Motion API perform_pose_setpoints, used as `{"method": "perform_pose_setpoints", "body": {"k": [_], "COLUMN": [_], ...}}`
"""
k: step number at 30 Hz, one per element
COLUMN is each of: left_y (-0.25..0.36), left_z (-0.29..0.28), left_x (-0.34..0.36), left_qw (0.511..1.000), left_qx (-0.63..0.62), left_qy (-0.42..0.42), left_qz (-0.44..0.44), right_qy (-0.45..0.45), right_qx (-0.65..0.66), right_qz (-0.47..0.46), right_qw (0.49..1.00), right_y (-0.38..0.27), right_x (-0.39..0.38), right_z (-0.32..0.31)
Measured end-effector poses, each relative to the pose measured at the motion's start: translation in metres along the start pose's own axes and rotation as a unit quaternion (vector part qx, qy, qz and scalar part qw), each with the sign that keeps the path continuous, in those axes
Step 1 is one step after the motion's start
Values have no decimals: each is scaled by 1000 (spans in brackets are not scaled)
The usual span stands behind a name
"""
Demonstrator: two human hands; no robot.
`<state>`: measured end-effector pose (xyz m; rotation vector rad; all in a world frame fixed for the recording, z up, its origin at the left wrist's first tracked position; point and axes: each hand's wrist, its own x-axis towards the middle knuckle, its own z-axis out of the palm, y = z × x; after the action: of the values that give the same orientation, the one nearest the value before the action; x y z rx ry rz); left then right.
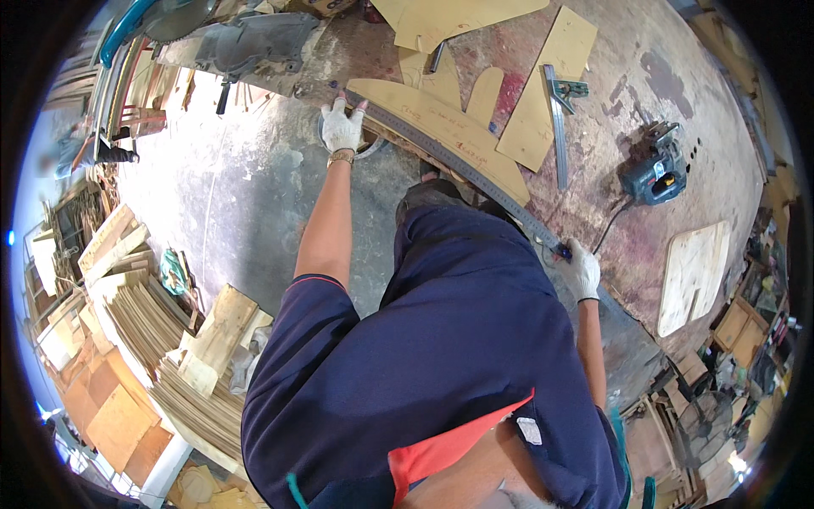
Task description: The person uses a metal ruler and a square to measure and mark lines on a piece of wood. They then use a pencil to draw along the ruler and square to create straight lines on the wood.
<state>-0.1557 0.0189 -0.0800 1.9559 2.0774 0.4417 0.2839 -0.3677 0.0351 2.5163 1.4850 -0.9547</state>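
A long dark ruler (pixel 458 164) lies along the straight edge of a tan, curved template board (pixel 449 127) with red handwriting on it. My left hand (pixel 342 129), in a white glove with bare fingertips, grips the ruler's far left end at the board's tip. Down at the near right, my gloved right hand (pixel 582 270) closes on the ruler past the board's end. A small dark-blue piece shows at its fingertips; I cannot make out what it is.
On the worktable (pixel 623 191) lie a rectangular tan board (pixel 547 93), a metal square with a green clamp (pixel 566 92), a corded blue power tool (pixel 655 176) and a pale wooden panel (pixel 694 276). Stacked wood strips (pixel 148 327) stand at left. A circular saw blade (pixel 178 19) shows far left.
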Motion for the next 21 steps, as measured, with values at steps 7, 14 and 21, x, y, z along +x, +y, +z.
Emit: {"method": "perform_pose_setpoints", "body": {"k": [7,14,21], "left_y": [5,13,2], "left_z": [-4,-11,-4], "left_x": [1,11,20], "left_qw": [1000,999,993], "left_qx": [0,45,99], "left_qy": [3,-13,-63], "left_qz": [6,12,34], "right_qy": [-11,-2,70], "right_qx": [0,-5,85], "right_qz": [6,10,5], "right_qw": [1000,1000,994], "right_y": [1,3,15], "right_x": [1,13,16], "right_z": [1,8,15]}}
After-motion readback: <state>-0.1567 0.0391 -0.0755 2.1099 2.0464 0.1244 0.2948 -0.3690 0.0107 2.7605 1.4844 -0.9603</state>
